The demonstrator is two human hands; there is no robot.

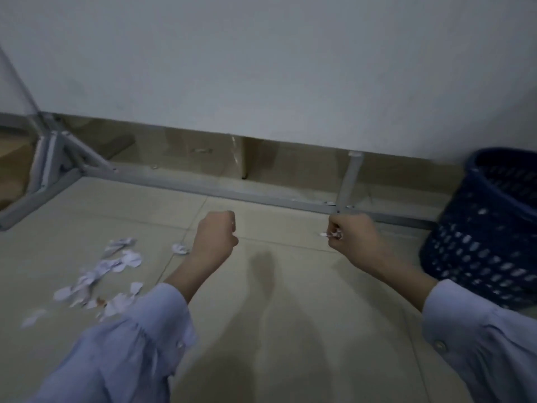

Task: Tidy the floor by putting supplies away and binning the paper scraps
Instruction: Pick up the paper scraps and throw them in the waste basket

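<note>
Sleeved right hand (pixel 353 242) grip clamps paper scraps (pixel 332 235) near blue basket (pixel 482 228); left hand (pixel 216 238) fisted.

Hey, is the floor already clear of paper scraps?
No, a scatter of paper scraps still lies on the tiled floor beside the left hand, away from the blue basket.

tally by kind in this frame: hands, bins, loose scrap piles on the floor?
Hands: 2, left hand and right hand, both fisted; scraps poke from the right
Bins: 1, blue basket
Scrap piles on floor: 1, paper pile, pieces too blurred to count
Total: 4
</note>
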